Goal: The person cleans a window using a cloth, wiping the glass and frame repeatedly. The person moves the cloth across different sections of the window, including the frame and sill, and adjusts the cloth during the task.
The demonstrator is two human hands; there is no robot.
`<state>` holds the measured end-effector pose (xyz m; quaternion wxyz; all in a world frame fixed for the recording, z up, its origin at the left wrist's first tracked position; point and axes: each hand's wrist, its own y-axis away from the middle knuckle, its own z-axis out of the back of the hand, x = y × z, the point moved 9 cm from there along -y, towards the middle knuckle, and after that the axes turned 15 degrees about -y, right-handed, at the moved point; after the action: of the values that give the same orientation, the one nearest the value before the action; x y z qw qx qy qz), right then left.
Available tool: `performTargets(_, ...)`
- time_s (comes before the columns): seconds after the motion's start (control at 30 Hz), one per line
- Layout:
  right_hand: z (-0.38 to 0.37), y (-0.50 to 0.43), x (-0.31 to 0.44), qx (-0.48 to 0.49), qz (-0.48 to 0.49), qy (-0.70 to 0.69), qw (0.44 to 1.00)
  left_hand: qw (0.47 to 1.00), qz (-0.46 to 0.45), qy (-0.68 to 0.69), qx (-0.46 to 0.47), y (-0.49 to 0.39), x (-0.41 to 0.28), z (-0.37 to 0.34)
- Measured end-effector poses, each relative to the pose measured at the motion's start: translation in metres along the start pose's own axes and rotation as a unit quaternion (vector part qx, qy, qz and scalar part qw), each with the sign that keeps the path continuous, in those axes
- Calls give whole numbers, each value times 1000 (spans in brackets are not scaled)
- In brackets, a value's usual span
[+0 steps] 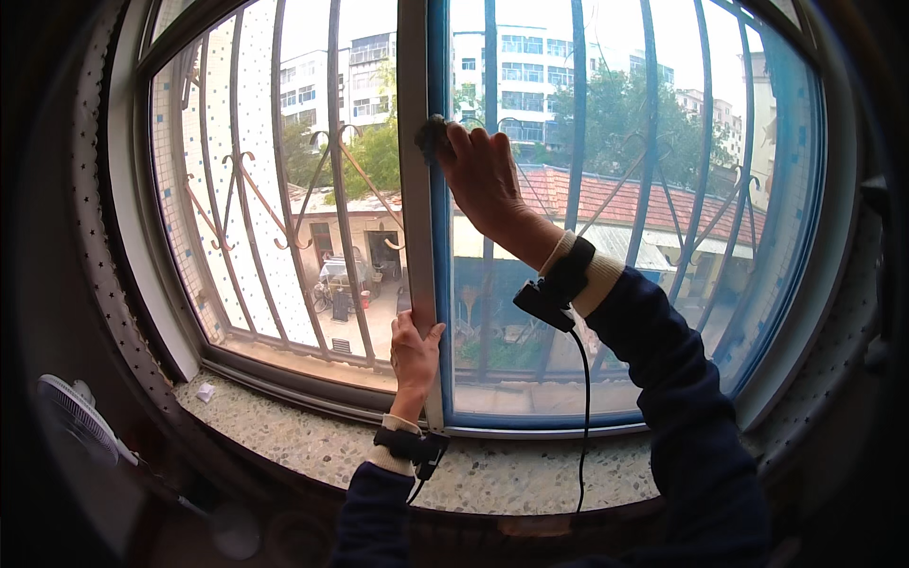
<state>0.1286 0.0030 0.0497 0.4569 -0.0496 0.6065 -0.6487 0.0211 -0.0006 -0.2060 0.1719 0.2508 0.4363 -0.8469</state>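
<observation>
My right hand (483, 174) is raised high and grips a dark, bunched scrubber or cloth (432, 140), which touches the upper part of the window's metal middle frame (417, 234). Lower down, my left hand (414, 355) is wrapped round the edge of that same upright, its thumb on the front face and its other fingers partly hidden. Right of the upright stands a blue-tinted pane (525, 284) in a sliding sash. Both wrists wear black straps with small devices and cables.
A speckled stone sill (525, 476) runs below the window, with a small white crumpled piece (205, 392) at its left. Metal security bars (341, 213) stand outside. A white fan (78, 419) is at lower left, beside a star-patterned curtain (106, 284). A black cable (586, 426) hangs over the sill.
</observation>
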Motion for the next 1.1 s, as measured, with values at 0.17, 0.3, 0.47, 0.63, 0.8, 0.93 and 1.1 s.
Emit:
performTargets(0.17,21,-25,-18,-117,-37,83,989,1000,-1,3,-11,3,0,1)
performTargets(0.3,8,-52,-39,-28,-39,44,998,1000,1,8,1,-1,6,-3)
performTargets(0.47,58,-53,-100,-83,-150,169,971,993,-1,18,112,-9,3,-5)
performTargets(0.63,78,-65,-149,-77,-135,182,971,994,-88,-48,-42,-81,-54,73)
performTargets(0.8,86,-91,-170,-107,-135,144,975,976,-158,-97,-111,-168,-135,121)
performTargets(0.93,96,-111,-194,-86,-175,167,966,957,-213,-108,-165,-191,-191,149)
performTargets(1.1,134,-110,-243,-115,-276,216,930,955,-197,-144,-166,-209,-210,161)
